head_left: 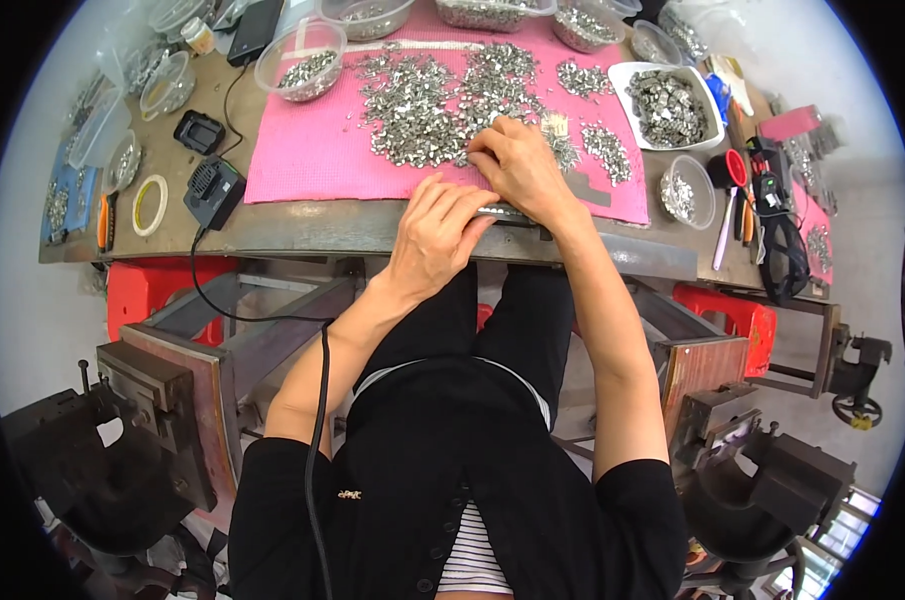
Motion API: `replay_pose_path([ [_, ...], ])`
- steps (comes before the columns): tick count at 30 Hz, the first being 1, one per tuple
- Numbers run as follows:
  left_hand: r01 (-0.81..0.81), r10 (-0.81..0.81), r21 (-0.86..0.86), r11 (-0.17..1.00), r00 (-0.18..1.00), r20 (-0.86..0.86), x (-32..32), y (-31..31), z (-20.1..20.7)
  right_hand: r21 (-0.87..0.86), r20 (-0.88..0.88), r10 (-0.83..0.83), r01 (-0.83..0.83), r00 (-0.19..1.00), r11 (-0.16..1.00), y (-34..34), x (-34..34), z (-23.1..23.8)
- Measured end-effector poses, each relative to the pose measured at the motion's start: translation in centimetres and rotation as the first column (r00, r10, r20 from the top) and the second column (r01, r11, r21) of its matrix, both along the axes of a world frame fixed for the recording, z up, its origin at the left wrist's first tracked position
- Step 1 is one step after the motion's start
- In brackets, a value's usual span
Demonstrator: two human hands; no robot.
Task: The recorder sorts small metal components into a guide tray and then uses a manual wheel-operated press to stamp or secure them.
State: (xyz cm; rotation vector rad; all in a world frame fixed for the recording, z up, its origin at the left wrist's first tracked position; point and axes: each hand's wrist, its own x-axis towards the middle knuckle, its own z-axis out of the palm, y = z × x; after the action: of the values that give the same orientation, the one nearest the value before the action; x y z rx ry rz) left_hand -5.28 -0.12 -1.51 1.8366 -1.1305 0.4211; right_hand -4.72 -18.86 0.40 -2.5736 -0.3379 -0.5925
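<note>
Two heaps of small silvery metal pieces (413, 110) lie on a pink mat (303, 170). At the near edge of the heaps, my right hand (521, 165) has its thumb and fingers curled together. Whatever they pinch is too small to name. My left hand (438, 232) is lower, at the table's front edge, thumb and fingers drawn together at the end of a narrow dark strip (513, 213) with a row of small shiny pieces along it. Its fingertips cover what they hold, if anything. Smaller piles (606, 150) lie right of my right hand.
A white tray (715, 120) of metal pieces stands right, beside a round clear tub (701, 215). Another clear tub (273, 75) is at the mat's upper left. A black charger-like device (216, 190) and yellow tape roll (150, 205) lie left. A black cable (320, 420) crosses my left arm.
</note>
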Motion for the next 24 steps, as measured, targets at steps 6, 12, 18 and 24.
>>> replay_pose_path([
  [6, -0.013, 0.012, -0.007, 1.0, 1.0, -0.027, 0.0, 0.2, -0.4, 0.072, -0.014, -0.014, 0.015, 1.0, 0.997, -0.5, -1.4, 1.1],
  [12, -0.025, 0.025, -0.014, 1.0, 1.0, -0.004, 0.0, 0.3, -0.9, 0.273, -0.047, -0.018, 0.03, 0.999, 0.962, -0.4, -7.3, 1.7],
  [18, -0.013, 0.013, -0.034, 0.999, 1.0, -0.003, 0.1, 0.1, -1.1, 0.14, 0.048, -0.008, 0.001, 0.999, 0.99, 0.0, -8.1, 1.1],
  [24, -0.026, 0.026, -0.021, 0.999, 1.0, 0.009, 0.1, 0.2, -1.2, 0.093, 0.039, -0.005, 0.001, 0.999, 0.996, 0.0, -8.3, 1.3],
])
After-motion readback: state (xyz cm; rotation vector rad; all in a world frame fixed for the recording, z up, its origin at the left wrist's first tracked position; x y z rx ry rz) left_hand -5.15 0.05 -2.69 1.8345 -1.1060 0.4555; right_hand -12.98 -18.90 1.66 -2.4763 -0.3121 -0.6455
